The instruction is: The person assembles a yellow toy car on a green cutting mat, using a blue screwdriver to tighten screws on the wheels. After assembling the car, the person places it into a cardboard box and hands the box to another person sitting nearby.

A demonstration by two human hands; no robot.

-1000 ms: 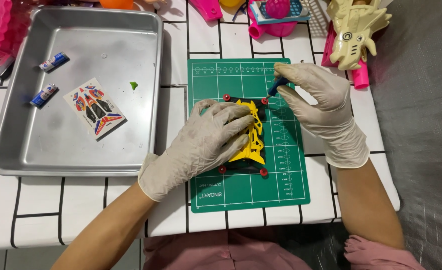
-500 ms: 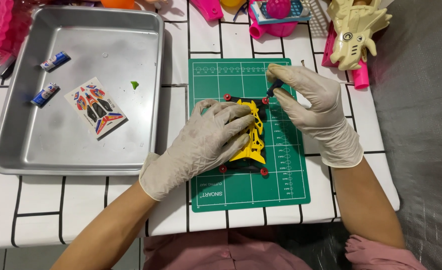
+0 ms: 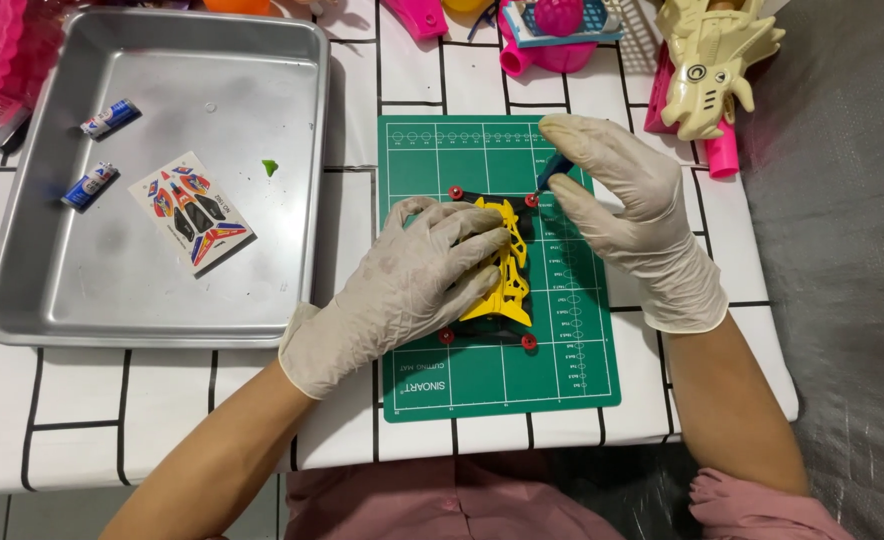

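A yellow and black toy car chassis (image 3: 507, 270) with small red rollers lies on a green cutting mat (image 3: 562, 370). My left hand (image 3: 412, 285), in a pale glove, presses flat on the chassis and covers its left half. My right hand (image 3: 627, 215), also gloved, pinches a small blue-handled tool (image 3: 552, 168) whose tip meets the chassis's far right corner by a red roller (image 3: 531, 200).
A metal tray (image 3: 22, 250) to the left holds two small batteries (image 3: 110, 118), a sticker sheet (image 3: 190, 212) and a green scrap (image 3: 271, 167). Pink plastic parts (image 3: 547, 40) and a cream toy (image 3: 707, 60) lie at the far edge. Grey cloth (image 3: 842, 250) covers the right.
My right hand has drifted slightly left and down, bringing the tool's tip onto the chassis's far right corner. My left hand stays pressed on the chassis.
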